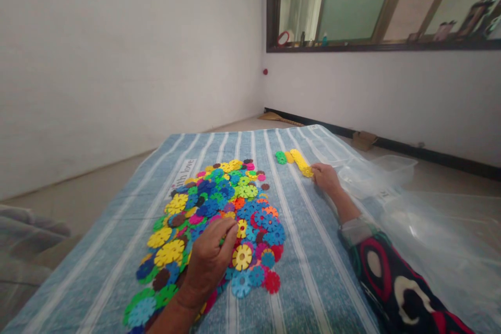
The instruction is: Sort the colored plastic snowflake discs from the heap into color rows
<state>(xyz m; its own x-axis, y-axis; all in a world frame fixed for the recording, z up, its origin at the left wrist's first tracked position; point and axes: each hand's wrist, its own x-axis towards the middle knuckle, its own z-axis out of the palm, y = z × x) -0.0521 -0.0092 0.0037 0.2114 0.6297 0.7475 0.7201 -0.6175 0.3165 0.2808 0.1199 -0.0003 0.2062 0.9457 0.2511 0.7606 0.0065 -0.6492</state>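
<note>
A large mixed pile of notched plastic snowflake discs [217, 193] in many colours covers the middle of the cloth. My left hand [209, 253] is closed over the near part of this pile. A bit of green shows between its thumb and fingers, but I cannot tell whether that is a held disc or one lying beneath. To the right of the pile, a short row of overlapping yellow snowflake discs [299, 160] lies on the cloth, with green discs [281, 157] at its far left. My right hand [327, 178] pinches the yellow disc at the row's near end.
A blue-and-white striped cloth [301, 250] covers the table. Clear plastic containers [395, 167] and a clear plastic bag [434, 240] lie along the right edge. White walls [129, 52] meet behind the table, and a dark-framed window [352, 48] is at upper right.
</note>
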